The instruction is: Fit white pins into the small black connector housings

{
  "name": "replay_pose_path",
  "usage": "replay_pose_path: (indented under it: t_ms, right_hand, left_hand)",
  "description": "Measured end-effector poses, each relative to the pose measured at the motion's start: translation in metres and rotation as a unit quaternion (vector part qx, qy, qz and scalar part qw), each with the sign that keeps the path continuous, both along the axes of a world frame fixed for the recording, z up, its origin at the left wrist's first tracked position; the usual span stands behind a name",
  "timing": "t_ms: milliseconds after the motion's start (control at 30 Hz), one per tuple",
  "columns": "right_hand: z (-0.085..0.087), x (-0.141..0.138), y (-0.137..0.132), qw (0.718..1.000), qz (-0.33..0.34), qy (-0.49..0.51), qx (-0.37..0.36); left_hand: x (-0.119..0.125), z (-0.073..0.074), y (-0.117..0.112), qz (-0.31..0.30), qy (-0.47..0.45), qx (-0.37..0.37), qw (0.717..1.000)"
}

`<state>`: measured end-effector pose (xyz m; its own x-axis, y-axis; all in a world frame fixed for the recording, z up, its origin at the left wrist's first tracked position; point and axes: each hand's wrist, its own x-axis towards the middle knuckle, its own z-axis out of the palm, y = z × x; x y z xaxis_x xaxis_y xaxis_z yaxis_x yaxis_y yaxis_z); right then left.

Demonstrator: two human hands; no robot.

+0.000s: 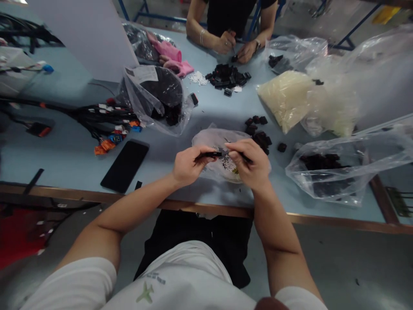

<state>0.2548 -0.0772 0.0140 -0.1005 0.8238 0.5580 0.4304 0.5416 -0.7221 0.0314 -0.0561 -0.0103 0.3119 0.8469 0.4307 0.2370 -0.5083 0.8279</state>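
Note:
Between the thumb and fingers of my left hand point(187, 166) is a narrow black plastic connector point(213, 154), held roughly level. My right hand point(253, 165) is closed around a thin dark tool point(245, 158), its near end pointing at the connector; the exact kind is hard to make out. Both hands are close together above a clear plastic bag point(209, 137) lying open, with small white pieces point(227, 162) and a few yellow ones inside. Just behind my right hand lies a loose group of black connectors point(261, 138).
Across the table, a co-worker's hands point(226, 42) work over a pile of black connectors point(227, 76). Bags of parts point(155, 92) stand left and right point(335, 172). A black phone point(125, 165) and a wire harness point(97, 118) lie left. The wooden table edge point(206, 207) runs before me.

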Motion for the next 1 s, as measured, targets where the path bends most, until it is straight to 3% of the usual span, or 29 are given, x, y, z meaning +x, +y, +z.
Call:
replay_pose_path:
  t_ms: [67,167,267,400,533,633,800,900,1000]
  right_hand:
    - [-0.002,-0.003,0.002,0.997,0.007,-0.081,0.001]
    - [-0.004,-0.001,0.005,0.992,0.009,-0.126,0.020]
    - [-0.005,0.021,0.012,0.987,-0.094,-0.123,0.042]
    - [-0.016,0.071,0.032,0.937,-0.297,-0.181,-0.024]
    - [-0.030,0.098,0.044,0.897,-0.337,-0.255,-0.129]
    - [-0.028,0.097,0.042,0.900,-0.345,-0.242,-0.113]
    - [-0.002,0.075,0.024,0.947,-0.302,-0.104,0.027]
    - [0.009,0.056,0.011,0.979,-0.192,-0.049,0.052]
    - [0.009,0.036,0.005,0.992,-0.078,-0.086,0.058]
  left_hand:
    - [0.001,-0.002,0.000,0.005,0.004,-0.001,1.000]
    - [0.001,-0.004,0.001,-0.009,-0.007,-0.013,1.000]
    - [-0.005,-0.004,0.009,-0.006,-0.043,-0.024,0.999]
    - [-0.026,-0.007,0.045,0.151,-0.018,-0.001,0.988]
    - [-0.055,-0.022,0.091,0.267,0.008,-0.014,0.964]
    - [-0.068,-0.037,0.114,0.285,0.111,-0.001,0.952]
    - [-0.064,-0.056,0.124,0.275,0.171,0.008,0.946]
    - [-0.059,-0.058,0.124,0.279,0.200,0.000,0.939]
    - [-0.057,-0.046,0.119,0.278,0.285,-0.027,0.917]
